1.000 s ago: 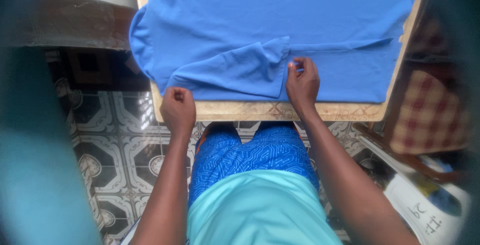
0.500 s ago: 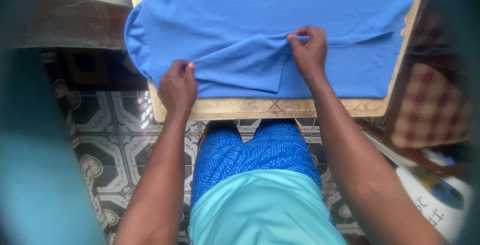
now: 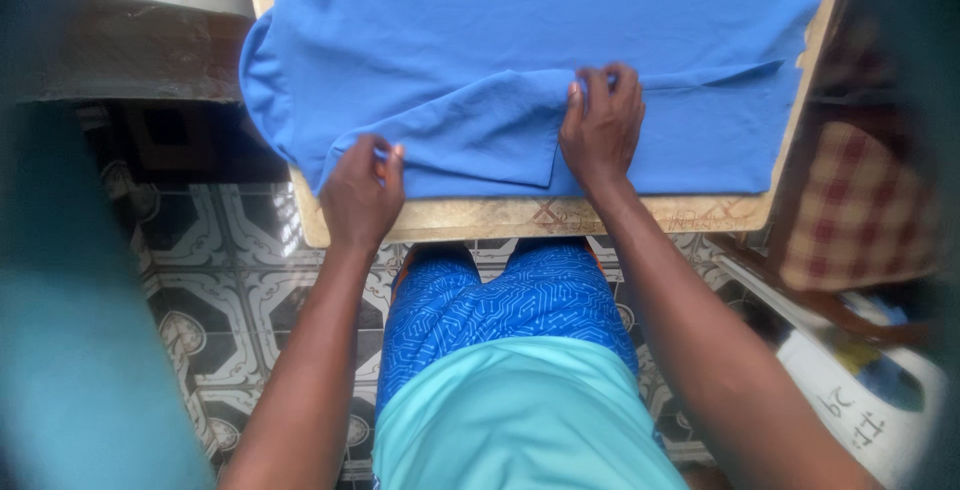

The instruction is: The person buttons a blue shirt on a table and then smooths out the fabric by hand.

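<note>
1. Blue garment (image 3: 620,20): spread flat over most of the bench, its left edge hanging off the left side. A folded flap lies along the near edge, doubled over the layer beneath, so the cloth sits two layers deep where the hands work.
2. Left hand (image 3: 362,190): at the near left corner, fingers curled shut on the garment's edge, pinching it between thumb and fingertips. The grip sits at the corner, likely to keep the fold line taut.
3. Right hand (image 3: 600,125): farther in and to the right, fingertips closed on the top of the folded flap where a crease runs off to the right. It appears to hold the other end of the same fold, level with the left.
4. Bench (image 3: 640,215): pale wood, only its near strip and left rim showing bare below the cloth.
5. Tiled floor (image 3: 240,250): patterned, dark and pale, near left below the bench.
6. Checked cloth (image 3: 860,210): red and cream, right of the bench, untouched.
</note>
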